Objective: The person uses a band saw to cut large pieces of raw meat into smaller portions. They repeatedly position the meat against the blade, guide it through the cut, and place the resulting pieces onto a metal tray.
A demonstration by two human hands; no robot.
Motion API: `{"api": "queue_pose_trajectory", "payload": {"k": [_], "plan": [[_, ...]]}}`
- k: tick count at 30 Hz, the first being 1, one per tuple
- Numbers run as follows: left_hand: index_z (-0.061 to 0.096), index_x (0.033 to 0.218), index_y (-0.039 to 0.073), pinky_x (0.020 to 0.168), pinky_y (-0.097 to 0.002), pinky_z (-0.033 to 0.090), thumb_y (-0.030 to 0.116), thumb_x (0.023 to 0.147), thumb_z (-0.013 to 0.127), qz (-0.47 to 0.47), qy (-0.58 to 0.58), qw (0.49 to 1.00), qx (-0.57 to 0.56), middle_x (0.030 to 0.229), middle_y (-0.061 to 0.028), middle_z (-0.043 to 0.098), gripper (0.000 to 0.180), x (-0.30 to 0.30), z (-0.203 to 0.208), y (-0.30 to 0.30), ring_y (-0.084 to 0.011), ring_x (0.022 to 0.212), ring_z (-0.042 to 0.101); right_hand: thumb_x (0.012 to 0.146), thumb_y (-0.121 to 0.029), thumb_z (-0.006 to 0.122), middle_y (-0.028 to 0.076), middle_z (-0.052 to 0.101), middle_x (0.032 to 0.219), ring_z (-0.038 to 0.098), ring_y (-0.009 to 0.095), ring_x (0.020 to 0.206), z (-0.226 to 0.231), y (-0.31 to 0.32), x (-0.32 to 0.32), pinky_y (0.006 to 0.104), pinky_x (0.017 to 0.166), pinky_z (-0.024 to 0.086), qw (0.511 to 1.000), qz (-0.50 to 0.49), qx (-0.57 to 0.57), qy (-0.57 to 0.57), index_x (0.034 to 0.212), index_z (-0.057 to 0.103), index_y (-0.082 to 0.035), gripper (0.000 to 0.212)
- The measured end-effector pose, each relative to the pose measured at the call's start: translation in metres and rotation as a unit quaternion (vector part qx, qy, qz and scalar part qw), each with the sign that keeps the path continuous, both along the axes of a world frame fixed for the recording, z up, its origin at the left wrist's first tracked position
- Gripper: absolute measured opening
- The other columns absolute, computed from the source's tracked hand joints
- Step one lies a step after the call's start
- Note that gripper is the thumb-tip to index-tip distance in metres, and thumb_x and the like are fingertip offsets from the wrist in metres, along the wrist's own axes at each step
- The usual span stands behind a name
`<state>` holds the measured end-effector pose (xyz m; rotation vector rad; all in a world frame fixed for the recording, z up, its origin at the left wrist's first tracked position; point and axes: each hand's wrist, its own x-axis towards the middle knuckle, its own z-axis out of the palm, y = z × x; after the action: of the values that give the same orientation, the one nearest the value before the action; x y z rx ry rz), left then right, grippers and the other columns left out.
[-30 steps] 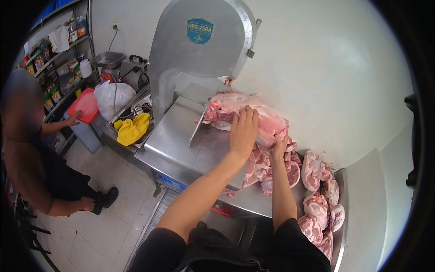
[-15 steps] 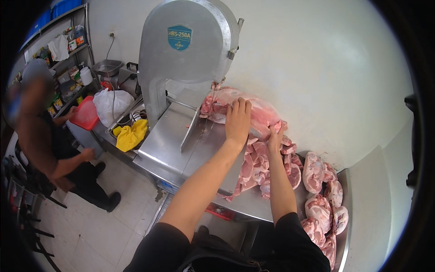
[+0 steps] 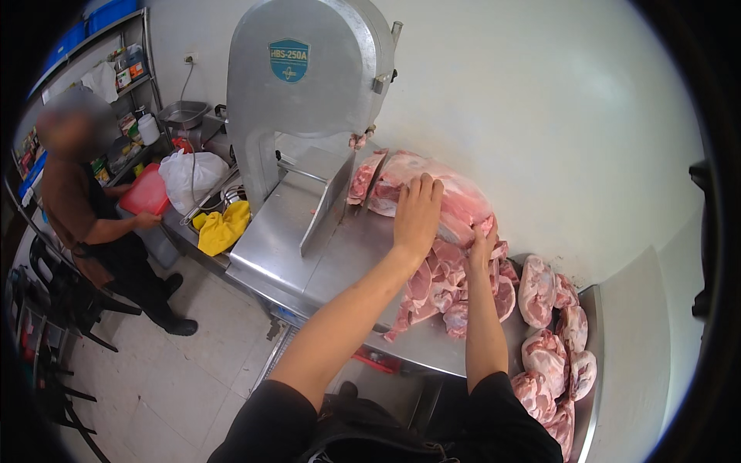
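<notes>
A large raw joint of meat (image 3: 444,185) lies on the steel table of a band saw (image 3: 316,85). My left hand (image 3: 419,214) presses on its top, fingers curved over it. At the joint's near right end, my right hand (image 3: 482,245) grips the narrow tip. A cut slice of meat (image 3: 364,179) stands at the joint's left end, parted from it by a dark gap. Left of this slice rises the saw's upright guide plate (image 3: 327,207). The right hand's fingers are partly hidden.
Cut meat pieces (image 3: 440,282) lie below the joint, and several larger chunks (image 3: 544,355) fill the tray on the right. At left a co-worker (image 3: 93,208) holds a red tray (image 3: 145,190). A yellow cloth (image 3: 224,228) and white bag (image 3: 193,181) sit beside the saw.
Both hands and the joint have shifted slightly right, and a gap now shows between the slice and the joint. The co-worker has straightened, with both hands at the red tray.
</notes>
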<state>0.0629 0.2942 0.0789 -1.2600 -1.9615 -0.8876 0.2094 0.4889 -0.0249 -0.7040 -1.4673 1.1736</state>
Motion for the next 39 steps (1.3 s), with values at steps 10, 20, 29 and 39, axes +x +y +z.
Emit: {"api": "queue_pose_trajectory", "payload": {"k": [10,20,29,39], "plan": [[0.057,0.137,-0.001,0.111,-0.0441,0.046,0.010,0.092,0.065,-0.078,-0.019,0.995,-0.051,0.139,-0.0175,0.057,0.047,0.054,0.000,-0.053,-0.0321,0.124,0.056,0.095,-0.016,0.061,0.016,0.047,0.158,0.058,0.031,0.133,-0.012,-0.055,0.074,0.0425,0.109,0.053,0.997,0.022,-0.045,0.057,0.171,0.028,-0.012,0.083],[0.057,0.144,0.003,0.111,-0.0472,0.047,0.012,0.088,0.071,-0.116,-0.052,0.991,-0.043,0.145,-0.0182,0.055,0.058,0.082,-0.016,-0.180,-0.0359,0.127,0.056,0.081,-0.015,0.063,0.015,0.036,0.168,0.039,0.030,0.152,0.011,-0.198,0.103,0.0426,0.124,0.036,0.992,0.052,-0.091,0.077,0.172,0.021,-0.005,0.100],[0.060,0.141,0.003,0.109,-0.0486,0.048,0.007,0.089,0.066,-0.109,-0.078,0.991,-0.026,0.142,-0.0179,0.056,0.053,0.060,-0.015,-0.259,-0.0380,0.125,0.057,0.078,-0.014,0.066,0.016,0.041,0.164,0.043,0.030,0.149,0.018,-0.265,0.071,0.0410,0.123,0.036,0.993,0.057,-0.085,0.051,0.169,0.028,-0.005,0.099],[0.061,0.140,0.003,0.111,-0.0464,0.048,0.011,0.092,0.064,-0.068,-0.073,0.995,-0.019,0.143,-0.0179,0.057,0.048,0.029,-0.015,-0.276,-0.0356,0.126,0.057,0.082,-0.011,0.062,0.016,0.041,0.163,0.045,0.030,0.148,0.007,-0.282,0.036,0.0436,0.120,0.041,0.994,0.061,-0.072,0.060,0.171,0.025,-0.007,0.096]]}}
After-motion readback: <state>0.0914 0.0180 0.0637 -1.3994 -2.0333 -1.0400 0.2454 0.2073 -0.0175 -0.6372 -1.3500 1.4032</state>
